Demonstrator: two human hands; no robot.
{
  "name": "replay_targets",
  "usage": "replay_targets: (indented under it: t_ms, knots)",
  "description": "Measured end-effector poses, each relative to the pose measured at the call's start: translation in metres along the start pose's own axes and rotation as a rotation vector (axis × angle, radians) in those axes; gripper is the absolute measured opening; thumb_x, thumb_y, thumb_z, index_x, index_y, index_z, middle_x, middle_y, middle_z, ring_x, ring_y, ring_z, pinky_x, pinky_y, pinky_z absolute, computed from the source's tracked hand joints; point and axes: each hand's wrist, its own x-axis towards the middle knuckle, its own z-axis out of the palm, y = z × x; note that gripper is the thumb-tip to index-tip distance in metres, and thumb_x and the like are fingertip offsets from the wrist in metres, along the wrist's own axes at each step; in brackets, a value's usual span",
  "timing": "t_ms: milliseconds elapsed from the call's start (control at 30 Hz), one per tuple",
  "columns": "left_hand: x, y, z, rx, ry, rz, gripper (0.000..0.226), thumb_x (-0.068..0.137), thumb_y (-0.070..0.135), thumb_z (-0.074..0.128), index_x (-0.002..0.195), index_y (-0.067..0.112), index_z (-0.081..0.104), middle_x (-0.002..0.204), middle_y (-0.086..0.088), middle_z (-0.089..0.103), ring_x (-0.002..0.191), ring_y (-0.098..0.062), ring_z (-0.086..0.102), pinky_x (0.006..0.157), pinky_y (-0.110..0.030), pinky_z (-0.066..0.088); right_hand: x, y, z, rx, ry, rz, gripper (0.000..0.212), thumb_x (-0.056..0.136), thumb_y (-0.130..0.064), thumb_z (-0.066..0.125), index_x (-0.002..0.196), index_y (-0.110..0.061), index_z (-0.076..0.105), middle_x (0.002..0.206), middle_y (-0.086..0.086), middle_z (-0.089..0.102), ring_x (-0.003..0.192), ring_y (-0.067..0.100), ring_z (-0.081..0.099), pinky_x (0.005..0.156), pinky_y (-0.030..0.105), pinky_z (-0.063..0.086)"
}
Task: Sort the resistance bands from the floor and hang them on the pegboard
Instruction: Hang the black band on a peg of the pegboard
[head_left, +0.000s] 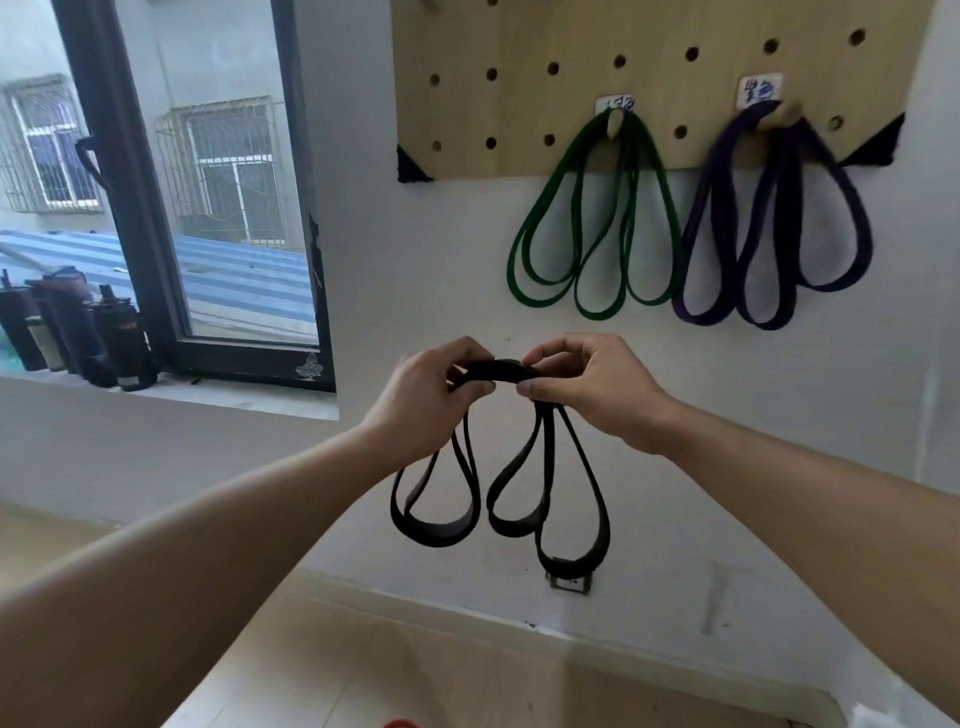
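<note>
Between pinching fingers (485, 387); black bands (496, 371)

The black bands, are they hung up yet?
Not yet. Both hands hold the black bands bunched, loops dangling below the pegboard.

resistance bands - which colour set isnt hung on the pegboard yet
The black bands: both hands, left hand and right hand, hold them below the pegboard, while the green bands and purple bands hang from pegs.

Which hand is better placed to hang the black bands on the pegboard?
Probably the right hand. It already pinches the black bands and sits nearer the pegboard, below the green bands. The left hand grips them too, but farther away.
</note>
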Motion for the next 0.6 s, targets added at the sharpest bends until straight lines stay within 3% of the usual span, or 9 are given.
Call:
replay_targets:
  t_ms: [133,267,433,600]
  knots:
    - [0.029,0.007,-0.003,0.007,-0.041,0.025,0.010,0.095,0.026,0.069,0.102,0.032,0.070,0.093,0.015,0.072,0.087,-0.002,0.065,0.071,-0.020,0.046,0.020,-0.010,-0.021,-0.016,0.005,0.031,0.025,0.082,-0.008,0.086,0.104,-0.015,0.076,0.095,0.000,0.081,0.090,0.015,0.078,0.093,0.033,0.060]
    - [0.062,0.025,-0.008,-0.017,-0.008,0.079,0.011,0.097,0.024,0.066,0.105,0.030,0.070,0.094,0.018,0.070,0.085,0.006,0.061,0.066,-0.014,0.040,0.040,-0.030,-0.043,-0.041,0.047,-0.012,0.023,0.082,-0.009,0.085,0.101,-0.016,0.074,0.095,0.001,0.080,0.090,0.013,0.077,0.085,0.025,0.059]
    - [0.099,0.052,-0.007,-0.104,0.085,0.139,0.019,0.101,0.016,0.058,0.116,0.027,0.063,0.107,0.007,0.068,0.091,-0.009,0.064,0.075,-0.026,0.054,0.062,-0.059,-0.070,-0.125,0.087,-0.062,0.028,0.079,-0.010,0.087,0.099,-0.017,0.068,0.097,0.002,0.078,0.089,0.013,0.075,0.078,0.024,0.057]
    - [0.130,0.073,-0.010,-0.078,0.051,0.232,0.023,0.098,0.016,0.062,0.119,0.025,0.068,0.110,0.011,0.068,0.099,0.005,0.058,0.076,-0.006,0.042,0.076,-0.075,-0.090,-0.116,0.119,-0.057,0.031,0.079,-0.018,0.088,0.098,-0.017,0.064,0.100,0.006,0.077,0.094,0.018,0.075,0.085,0.033,0.060]
